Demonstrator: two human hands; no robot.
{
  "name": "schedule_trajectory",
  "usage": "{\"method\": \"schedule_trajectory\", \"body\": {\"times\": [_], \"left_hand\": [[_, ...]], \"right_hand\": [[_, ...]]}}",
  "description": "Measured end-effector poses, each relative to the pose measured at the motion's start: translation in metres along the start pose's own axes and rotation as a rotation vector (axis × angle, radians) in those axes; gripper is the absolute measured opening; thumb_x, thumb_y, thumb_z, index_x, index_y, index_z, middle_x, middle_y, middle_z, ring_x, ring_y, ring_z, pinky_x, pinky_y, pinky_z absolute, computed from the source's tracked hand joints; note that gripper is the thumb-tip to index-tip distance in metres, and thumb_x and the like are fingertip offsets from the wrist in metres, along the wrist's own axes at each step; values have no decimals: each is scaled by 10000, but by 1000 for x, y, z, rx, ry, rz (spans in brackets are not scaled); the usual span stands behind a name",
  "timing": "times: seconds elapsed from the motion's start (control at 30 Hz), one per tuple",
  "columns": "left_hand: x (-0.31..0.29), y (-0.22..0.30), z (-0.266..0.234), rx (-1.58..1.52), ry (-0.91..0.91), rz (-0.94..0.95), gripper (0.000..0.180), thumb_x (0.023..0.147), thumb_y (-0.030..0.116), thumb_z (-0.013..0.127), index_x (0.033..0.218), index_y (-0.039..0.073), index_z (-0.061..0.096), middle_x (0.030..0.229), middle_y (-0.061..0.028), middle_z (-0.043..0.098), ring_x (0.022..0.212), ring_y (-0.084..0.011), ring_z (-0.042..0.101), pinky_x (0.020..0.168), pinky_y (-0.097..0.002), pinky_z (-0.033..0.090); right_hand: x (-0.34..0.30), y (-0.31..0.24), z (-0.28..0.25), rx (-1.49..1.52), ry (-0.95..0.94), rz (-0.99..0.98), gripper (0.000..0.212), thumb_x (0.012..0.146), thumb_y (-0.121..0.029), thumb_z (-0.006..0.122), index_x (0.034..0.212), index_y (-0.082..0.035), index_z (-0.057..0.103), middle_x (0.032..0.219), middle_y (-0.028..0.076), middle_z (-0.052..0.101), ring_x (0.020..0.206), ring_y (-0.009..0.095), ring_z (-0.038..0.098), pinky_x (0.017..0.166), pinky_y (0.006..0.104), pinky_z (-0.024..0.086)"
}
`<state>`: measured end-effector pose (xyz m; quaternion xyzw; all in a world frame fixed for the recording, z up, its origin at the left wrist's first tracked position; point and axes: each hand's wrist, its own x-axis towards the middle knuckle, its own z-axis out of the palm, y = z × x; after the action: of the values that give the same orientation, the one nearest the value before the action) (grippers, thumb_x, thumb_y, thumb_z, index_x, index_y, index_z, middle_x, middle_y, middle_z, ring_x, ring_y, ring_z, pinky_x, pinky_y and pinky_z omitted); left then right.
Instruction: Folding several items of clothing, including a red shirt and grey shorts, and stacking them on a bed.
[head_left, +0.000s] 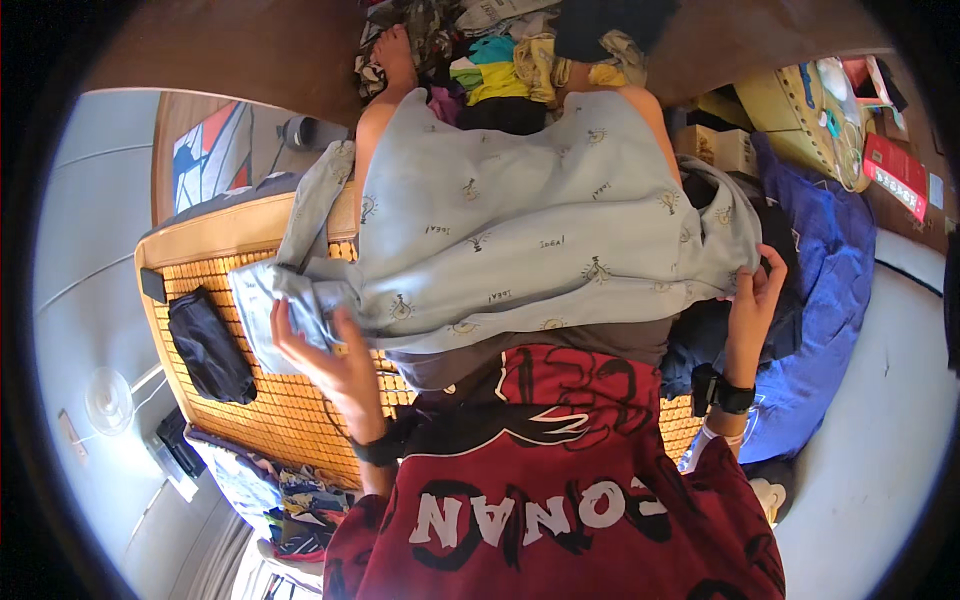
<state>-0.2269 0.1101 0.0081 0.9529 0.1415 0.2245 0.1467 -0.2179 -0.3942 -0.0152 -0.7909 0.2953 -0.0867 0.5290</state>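
Observation:
A light grey long-sleeved shirt (520, 215) with small light-bulb prints lies spread across my lap and thighs. One sleeve hangs off to the left and its fabric is bunched beside my left hand (335, 360). The fingers of that hand are apart, slightly smeared by motion, over the edge of the bunched cloth. At the other end, my right hand (755, 300) pinches the shirt's right side between thumb and fingers. A black band is on each wrist.
I sit on a woven tile mat (290, 415). To the left lies a black pouch (212, 345); to the right is blue cloth (825, 270). A heap of mixed clothes (500, 75) lies beyond my knees, near my bare foot. A red box (895, 175) sits at far right.

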Motion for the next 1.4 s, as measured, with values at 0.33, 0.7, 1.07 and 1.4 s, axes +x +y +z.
{"method": "schedule_trajectory", "body": {"times": [0.33, 0.7, 1.07, 1.4], "left_hand": [[16, 51, -23, -304, -647, 453, 376, 750, 209, 863, 1121, 175, 808, 1541, -122, 581, 1466, -388, 470, 1184, -555, 343], [7, 62, -33, -642, -653, 236, 330, 765, 29, 780, 1088, 88, 740, 1020, -114, 696, 956, -329, 678, 842, -413, 547], [17, 62, -36, -781, -951, 307, 326, 740, 146, 900, 1047, 83, 809, 879, -63, 637, 773, -268, 629, 665, -380, 515], [8, 55, -37, -641, -896, 374, 283, 767, 60, 856, 1040, 47, 781, 1028, -91, 664, 955, -321, 622, 857, -410, 510]], "right_hand": [[-4, -38, 11, -585, -116, -389, 345, 1008, -80, 669, 1342, -31, 594, 1216, 92, 653, 939, 178, 571, 845, 321, 507], [-51, -109, 54, -627, -569, -673, 440, 876, -308, 826, 1243, -108, 688, 1472, 108, 573, 1439, 392, 448, 1259, 565, 242], [-50, -120, 55, -493, -993, -542, 323, 733, -55, 836, 977, -98, 630, 955, 61, 649, 998, 310, 649, 1008, 450, 472], [-59, -121, 41, -391, -944, -362, 294, 732, 87, 748, 981, -10, 625, 988, 123, 639, 888, 325, 667, 819, 389, 533]]}}
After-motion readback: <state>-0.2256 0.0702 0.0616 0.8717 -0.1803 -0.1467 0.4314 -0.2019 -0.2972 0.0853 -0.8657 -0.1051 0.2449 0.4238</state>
